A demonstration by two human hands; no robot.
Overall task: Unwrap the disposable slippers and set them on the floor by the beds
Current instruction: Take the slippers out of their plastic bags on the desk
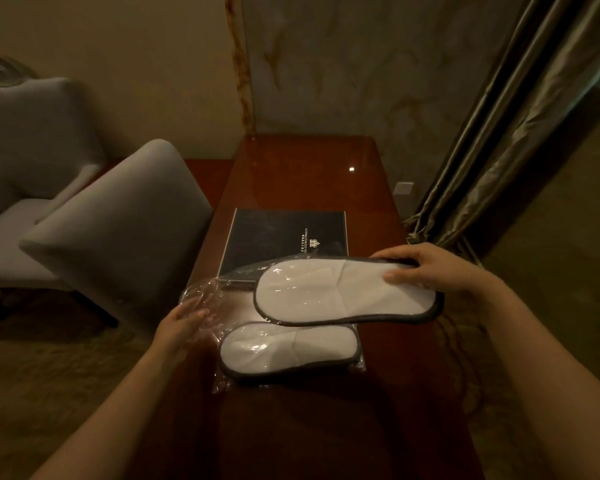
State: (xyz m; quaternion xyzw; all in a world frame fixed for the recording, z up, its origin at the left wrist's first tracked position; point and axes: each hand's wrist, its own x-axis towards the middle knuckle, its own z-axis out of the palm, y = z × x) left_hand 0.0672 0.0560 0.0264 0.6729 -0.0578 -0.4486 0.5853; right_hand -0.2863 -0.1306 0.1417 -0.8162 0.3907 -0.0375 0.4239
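Observation:
A white slipper with a dark rim (pixel 333 292) is held flat above the wooden desk, its toe end still inside the mouth of a clear plastic wrapper (pixel 210 299). My right hand (pixel 426 268) grips the slipper's heel end on the right. My left hand (pixel 181 323) pinches the loose wrapper at the left. A second white slipper pack (pixel 288 349), still in its clear plastic, lies flat on the desk just below the held slipper.
The dark red wooden desk (pixel 309 174) runs away from me to the wall. A black folder (pixel 278 237) lies on it behind the slippers. Grey upholstered chairs (pixel 118 223) stand at the left, and curtains (pixel 492 150) hang at the right. Carpet covers the floor.

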